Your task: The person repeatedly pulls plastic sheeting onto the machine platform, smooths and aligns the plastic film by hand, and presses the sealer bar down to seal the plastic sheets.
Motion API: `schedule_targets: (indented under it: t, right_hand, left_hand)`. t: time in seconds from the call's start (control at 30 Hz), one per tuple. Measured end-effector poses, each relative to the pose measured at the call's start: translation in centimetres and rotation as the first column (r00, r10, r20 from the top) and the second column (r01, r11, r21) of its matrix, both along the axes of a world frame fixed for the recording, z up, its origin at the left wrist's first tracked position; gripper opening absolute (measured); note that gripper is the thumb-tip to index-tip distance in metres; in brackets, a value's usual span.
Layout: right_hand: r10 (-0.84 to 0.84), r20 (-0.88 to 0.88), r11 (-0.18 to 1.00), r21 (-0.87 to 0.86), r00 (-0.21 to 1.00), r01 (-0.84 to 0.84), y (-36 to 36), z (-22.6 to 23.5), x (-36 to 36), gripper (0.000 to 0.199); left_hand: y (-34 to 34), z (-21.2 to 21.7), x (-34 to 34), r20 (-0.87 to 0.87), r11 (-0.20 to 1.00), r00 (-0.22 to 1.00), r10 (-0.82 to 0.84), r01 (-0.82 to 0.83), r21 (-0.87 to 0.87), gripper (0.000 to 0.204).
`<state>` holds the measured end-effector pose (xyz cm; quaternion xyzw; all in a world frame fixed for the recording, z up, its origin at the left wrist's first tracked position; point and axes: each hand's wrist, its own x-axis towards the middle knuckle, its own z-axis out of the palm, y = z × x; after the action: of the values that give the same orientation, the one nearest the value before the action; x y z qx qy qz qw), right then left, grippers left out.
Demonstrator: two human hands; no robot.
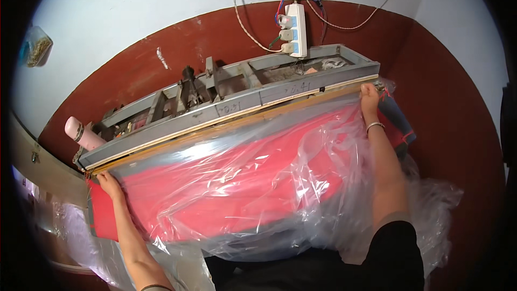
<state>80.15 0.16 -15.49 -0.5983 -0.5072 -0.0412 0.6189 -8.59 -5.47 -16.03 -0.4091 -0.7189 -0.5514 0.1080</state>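
Observation:
A clear plastic sheet (318,175) lies wrinkled over red material (215,188) in front of me, and its loose folds bunch up on the right. At the far left end of a long metal frame, my left hand (110,186) pinches the sheet's edge, fingers closed. My right hand (369,99) grips the sheet's other upper corner near the frame's right end; its fingertips are partly hidden. Both arms are stretched apart. Along the frame's front runs a yellowish strip (237,120), just beyond the sheet's upper edge.
The grey metal frame (188,120) holds loose bits and crossbars. A pink bottle (83,133) stands tilted at its left end. A white power strip (295,29) with plugs and cords hangs behind it, against the red-and-white wall (156,43). A clear container (39,47) hangs at left.

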Motion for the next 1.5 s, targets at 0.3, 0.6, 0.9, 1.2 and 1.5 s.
schedule_targets:
  t: [0.3,0.6,0.9,1.2,1.5]
  right_hand:
    - [-0.107,-0.116,0.993,-0.052,0.987,0.102,0.1,0.9,-0.6,0.020]
    - [-0.238,-0.128,0.970,0.020,0.963,0.242,0.8,0.6,1.0,0.010]
    - [0.029,-0.304,0.998,-0.052,0.952,-0.047,-3.9,2.4,1.6,0.015]
    - [-0.241,0.263,0.883,-0.341,0.934,0.324,-26.5,-3.1,4.1,0.014]
    - [0.197,0.638,0.833,-0.509,0.745,0.216,-31.3,-6.1,-13.1,0.014]
  left_hand:
    - [2.4,-1.9,-3.5,0.394,0.958,0.875,-0.281,0.229,0.174,0.019]
    - [1.7,-0.1,-3.4,0.495,0.943,0.812,-0.309,0.194,0.271,0.016]
    - [-1.2,3.9,-0.3,0.508,0.891,0.749,-0.425,0.444,0.092,0.008]
    - [-12.1,5.5,2.0,0.481,0.839,0.691,-0.540,0.399,0.369,0.014]
    - [-12.6,-0.4,-4.0,0.487,0.881,0.737,-0.469,0.433,0.193,0.022]
